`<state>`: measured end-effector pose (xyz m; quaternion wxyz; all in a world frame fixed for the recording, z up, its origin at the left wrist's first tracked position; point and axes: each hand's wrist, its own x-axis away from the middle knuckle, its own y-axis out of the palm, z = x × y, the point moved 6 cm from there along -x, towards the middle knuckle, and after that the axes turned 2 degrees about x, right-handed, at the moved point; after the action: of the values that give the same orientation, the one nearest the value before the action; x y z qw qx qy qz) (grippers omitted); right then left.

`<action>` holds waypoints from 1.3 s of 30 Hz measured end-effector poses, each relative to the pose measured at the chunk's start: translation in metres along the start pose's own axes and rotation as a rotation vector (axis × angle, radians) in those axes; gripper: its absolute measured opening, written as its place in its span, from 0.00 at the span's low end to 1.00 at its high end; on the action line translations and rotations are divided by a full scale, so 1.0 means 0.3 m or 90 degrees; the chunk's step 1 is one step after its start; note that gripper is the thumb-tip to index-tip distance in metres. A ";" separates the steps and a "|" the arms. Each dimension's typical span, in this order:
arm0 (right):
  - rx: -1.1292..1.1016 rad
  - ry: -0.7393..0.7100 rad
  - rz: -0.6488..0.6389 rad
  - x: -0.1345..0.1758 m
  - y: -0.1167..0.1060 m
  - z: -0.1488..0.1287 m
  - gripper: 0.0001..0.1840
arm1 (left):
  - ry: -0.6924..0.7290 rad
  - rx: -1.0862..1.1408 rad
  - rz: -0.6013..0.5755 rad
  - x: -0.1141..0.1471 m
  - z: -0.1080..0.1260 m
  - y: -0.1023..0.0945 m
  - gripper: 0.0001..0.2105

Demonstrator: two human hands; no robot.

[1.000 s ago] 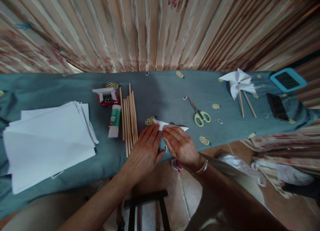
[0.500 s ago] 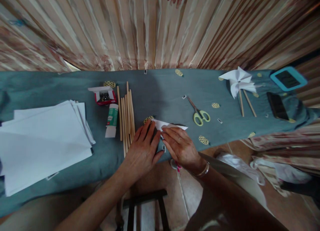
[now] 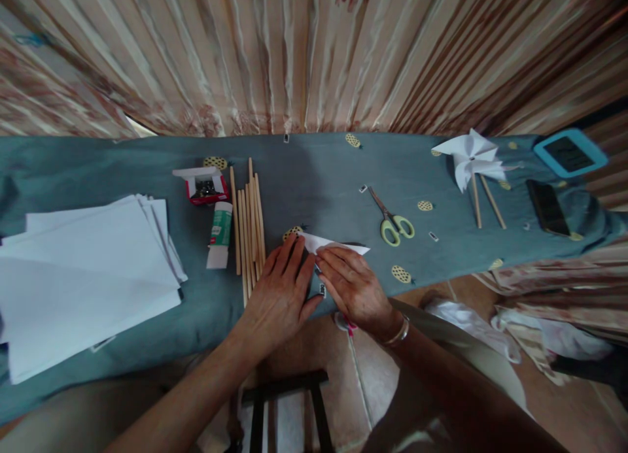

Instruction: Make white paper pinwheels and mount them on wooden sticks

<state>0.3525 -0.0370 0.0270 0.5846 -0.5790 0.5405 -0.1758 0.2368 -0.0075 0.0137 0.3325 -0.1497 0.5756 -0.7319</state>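
Note:
A folded piece of white paper (image 3: 328,242), its outline a narrow triangle, lies on the table close to the front edge. My left hand (image 3: 280,289) rests flat with fingers stretched over the paper's left end. Lying across its middle, my right hand (image 3: 354,284) has the fingers extended and pressing down on it. Both palms hide the paper's lower part. Several wooden sticks (image 3: 249,231) lie side by side, just left of my left hand. Scissors with green handles (image 3: 392,225) lie partly spread to the right of the paper.
A stack of white sheets (image 3: 93,276) covers the left side. Near the sticks are a glue stick (image 3: 220,227) and an open red box (image 3: 205,186) of small dark pieces. Paper pinwheels (image 3: 471,157), a phone (image 3: 547,208) and a blue-framed device (image 3: 570,152) lie at right.
My hands and the folded paper stay practically in place. The view has shifted very slightly.

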 end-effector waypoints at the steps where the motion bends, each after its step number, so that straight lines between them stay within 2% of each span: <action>1: -0.002 0.004 -0.003 0.000 0.001 0.002 0.19 | -0.002 0.004 0.001 0.000 -0.001 0.000 0.28; 12: 0.015 -0.026 0.011 0.014 -0.021 -0.023 0.15 | 0.009 -0.013 -0.006 -0.002 -0.001 0.000 0.27; 22: 0.004 -0.013 -0.027 0.065 -0.013 -0.029 0.20 | 0.018 -0.013 -0.004 -0.004 -0.005 -0.001 0.25; 31: 0.009 -0.016 -0.094 0.076 -0.020 -0.010 0.20 | 0.026 -0.007 0.000 -0.009 -0.009 -0.014 0.25; 39: 0.048 -0.009 -0.092 0.109 -0.037 0.020 0.21 | 0.023 -0.015 -0.002 -0.011 -0.011 -0.017 0.25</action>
<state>0.3737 -0.0642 0.0210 0.5957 -0.5950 0.4863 -0.2338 0.2357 -0.0021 0.0182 0.3190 -0.1409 0.5902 -0.7280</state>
